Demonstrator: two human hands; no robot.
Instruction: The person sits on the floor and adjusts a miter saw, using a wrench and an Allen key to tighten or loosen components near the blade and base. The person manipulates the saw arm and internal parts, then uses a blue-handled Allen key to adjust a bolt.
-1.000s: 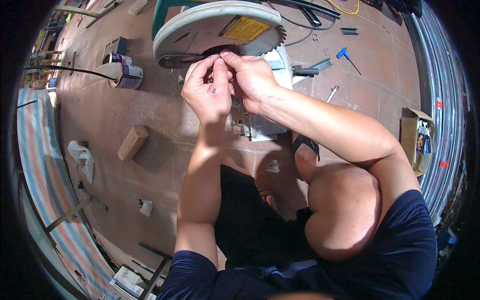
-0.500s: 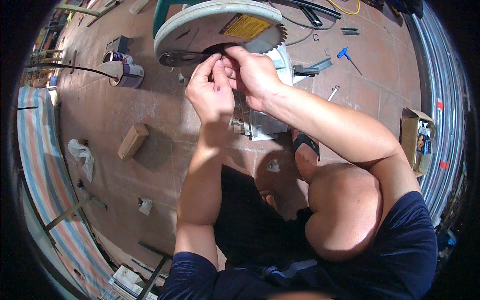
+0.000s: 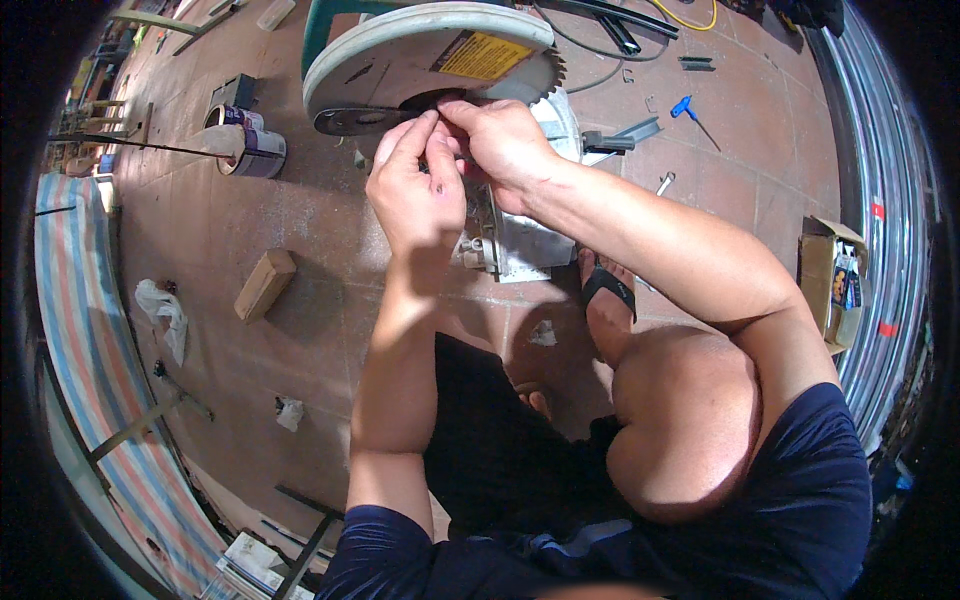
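Note:
A large chop saw stands at the top middle, with a pale grey blade guard [image 3: 400,62] bearing a yellow label [image 3: 487,55]. The teeth of its round saw blade [image 3: 552,72] show past the guard's right side. Both hands meet at the dark opening near the blade's hub. My left hand [image 3: 415,190] has its fingers pinched together just under the guard. Close beside it, my right hand [image 3: 505,150] curls inward with thumb and fingers at the opening. Whatever the fingertips hold is hidden. Under my hands lies the saw's light metal base [image 3: 530,245], partly covered.
A blue-handled hex key [image 3: 684,108] and a wrench [image 3: 666,183] lie on the tiles to the right. A wooden block [image 3: 265,286] and an open paint can [image 3: 262,152] stand left. Metal profiles [image 3: 880,230] and a cardboard box [image 3: 822,280] line the right side.
The view has shifted slightly, so the saw sits a little farther left in the picture. Both hands stay at the hub, with only small finger movement.

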